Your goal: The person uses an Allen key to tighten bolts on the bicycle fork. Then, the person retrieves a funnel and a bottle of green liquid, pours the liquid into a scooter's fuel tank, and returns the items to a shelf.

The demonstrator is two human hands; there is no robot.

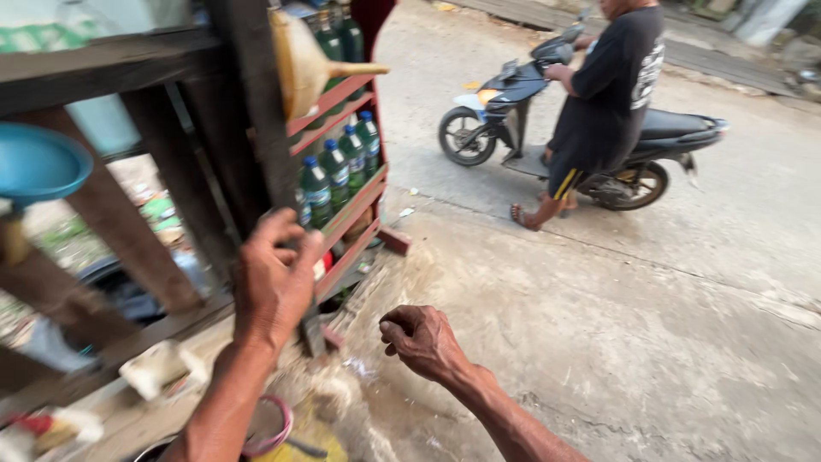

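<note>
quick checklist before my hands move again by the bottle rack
1. Left hand steady on wooden post: ok, it rests against it.
2. Right hand free: ok, loosely curled, nothing visible in it.
3. Green bottles upright in red rack: ok.
4. Funnel secure above the bottles: cannot tell.
5. Road clear: not ok, a person with a scooter is close.
</note>
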